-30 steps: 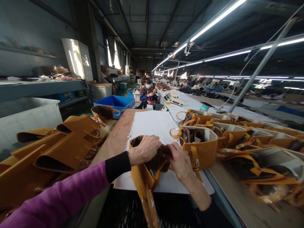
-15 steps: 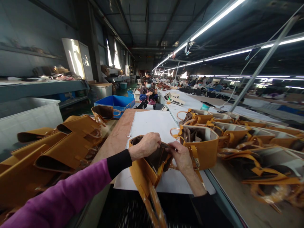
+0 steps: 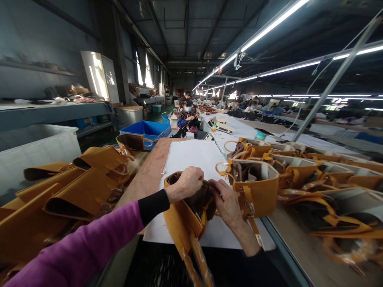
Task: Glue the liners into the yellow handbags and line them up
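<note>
A mustard-yellow handbag [image 3: 176, 221] with a dark brown lining lies tilted on white sheeting [image 3: 194, 153] before me, its handles hanging over the near table edge. My left hand [image 3: 188, 182] is closed on the bag's upper rim, gripping the brown lining. Close beside it, my right hand [image 3: 227, 199] pinches the same rim between thumb and fingers. The fingertips of both hands nearly meet there, and part of the bag's opening is hidden behind them. Just right of my right hand stands another yellow handbag [image 3: 260, 195], upright with its brown interior showing.
Rows of yellow handbags [image 3: 311, 169] fill the right side. More bags [image 3: 86, 183] lie stacked at left, near a white bin [image 3: 38, 143]. A blue crate [image 3: 145, 129] stands beyond the table. A co-worker [image 3: 188, 115] sits ahead. A metal pole [image 3: 332, 83] slants at right.
My right hand has turned slightly and moved a little closer over the bag's rim. My left hand keeps its hold with almost no movement. The view has shifted slightly.
</note>
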Demonstrator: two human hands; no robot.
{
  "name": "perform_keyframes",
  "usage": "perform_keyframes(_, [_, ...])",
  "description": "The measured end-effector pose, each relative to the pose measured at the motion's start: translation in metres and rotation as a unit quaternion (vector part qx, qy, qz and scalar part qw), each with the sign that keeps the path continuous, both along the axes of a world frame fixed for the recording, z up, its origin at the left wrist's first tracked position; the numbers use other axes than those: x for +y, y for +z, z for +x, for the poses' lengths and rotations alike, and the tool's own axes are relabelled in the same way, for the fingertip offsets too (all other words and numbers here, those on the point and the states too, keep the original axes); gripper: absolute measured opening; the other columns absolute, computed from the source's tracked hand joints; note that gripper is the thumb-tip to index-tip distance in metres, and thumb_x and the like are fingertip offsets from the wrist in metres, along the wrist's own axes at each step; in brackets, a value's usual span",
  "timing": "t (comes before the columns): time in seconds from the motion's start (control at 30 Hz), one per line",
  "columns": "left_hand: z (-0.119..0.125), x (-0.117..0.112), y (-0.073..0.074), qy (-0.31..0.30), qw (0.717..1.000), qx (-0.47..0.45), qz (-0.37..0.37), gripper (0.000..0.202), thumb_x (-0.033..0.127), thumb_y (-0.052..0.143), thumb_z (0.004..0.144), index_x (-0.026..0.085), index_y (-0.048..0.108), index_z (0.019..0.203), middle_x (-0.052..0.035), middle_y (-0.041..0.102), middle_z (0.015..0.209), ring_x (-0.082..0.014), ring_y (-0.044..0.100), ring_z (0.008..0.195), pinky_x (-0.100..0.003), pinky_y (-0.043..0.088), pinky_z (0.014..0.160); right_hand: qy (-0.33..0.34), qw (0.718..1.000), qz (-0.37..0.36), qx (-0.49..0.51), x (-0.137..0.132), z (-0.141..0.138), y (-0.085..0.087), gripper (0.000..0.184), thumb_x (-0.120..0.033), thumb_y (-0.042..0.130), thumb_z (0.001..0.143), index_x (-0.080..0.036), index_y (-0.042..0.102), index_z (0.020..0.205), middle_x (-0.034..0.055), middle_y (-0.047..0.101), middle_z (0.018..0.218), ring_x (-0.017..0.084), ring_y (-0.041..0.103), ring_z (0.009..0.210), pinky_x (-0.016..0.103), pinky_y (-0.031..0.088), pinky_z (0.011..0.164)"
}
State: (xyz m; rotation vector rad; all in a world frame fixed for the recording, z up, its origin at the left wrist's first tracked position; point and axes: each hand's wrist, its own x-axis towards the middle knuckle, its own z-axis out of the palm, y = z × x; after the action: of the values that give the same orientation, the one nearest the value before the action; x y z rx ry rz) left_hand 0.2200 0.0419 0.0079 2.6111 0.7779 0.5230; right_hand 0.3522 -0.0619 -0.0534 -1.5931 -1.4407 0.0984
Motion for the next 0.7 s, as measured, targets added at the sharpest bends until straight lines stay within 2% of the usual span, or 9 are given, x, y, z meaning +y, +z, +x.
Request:
perform_keyframes(0.17, [0.002, -0.001, 0.001, 0.026, 0.999, -0.005, -0.02, 0.021, 0.009, 0.048, 0.061, 0.014, 0.068, 0.067, -0.0034, 0.064, 0.064, -0.0133, 0.052, 0.058, -0.023, 0.033, 0.05, 0.036, 0.995, -0.018, 0.089, 0.004, 0.002, 0.004, 0.019, -0.028, 0.05, 0.082, -0.022, 0.067, 0.085, 0.0029, 0.053, 0.078, 0.021, 0.053, 0.079, 0.03, 0.041, 0.069])
perform_keyframes(0.33, [0.0, -0.003, 0.005, 0.041, 0.998, -0.001, -0.049, 0.022, 0.008, 0.049, 0.061, 0.013, 0.069, 0.068, -0.0028, 0.062, 0.061, -0.0123, 0.052, 0.056, -0.022, 0.032, 0.048, 0.043, 0.993, -0.031, 0.11, 0.006, 0.006, 0.004, 0.019, -0.026, 0.05, 0.079, -0.02, 0.068, 0.082, 0.0022, 0.055, 0.076, 0.019, 0.054, 0.076, 0.03, 0.042, 0.069])
perform_keyframes(0.53, [0.001, -0.005, 0.006, 0.042, 0.998, 0.004, -0.039, 0.021, 0.008, 0.049, 0.061, 0.013, 0.068, 0.068, -0.0027, 0.062, 0.062, -0.0117, 0.05, 0.055, -0.023, 0.033, 0.051, 0.036, 0.997, -0.043, 0.057, 0.002, 0.002, 0.013, 0.02, -0.033, 0.052, 0.081, -0.02, 0.067, 0.08, 0.0028, 0.053, 0.077, 0.02, 0.054, 0.077, 0.031, 0.04, 0.071])
perform_keyframes(0.7, [-0.007, -0.006, 0.005, 0.011, 0.999, 0.03, -0.017, 0.017, 0.01, 0.049, 0.065, 0.015, 0.065, 0.07, -0.0027, 0.062, 0.066, -0.0137, 0.052, 0.06, -0.024, 0.035, 0.053, 0.063, 0.992, -0.105, -0.017, 0.003, -0.006, 0.024, 0.021, -0.032, 0.05, 0.082, -0.021, 0.066, 0.092, 0.0048, 0.061, 0.095, 0.021, 0.056, 0.085, 0.031, 0.039, 0.076])
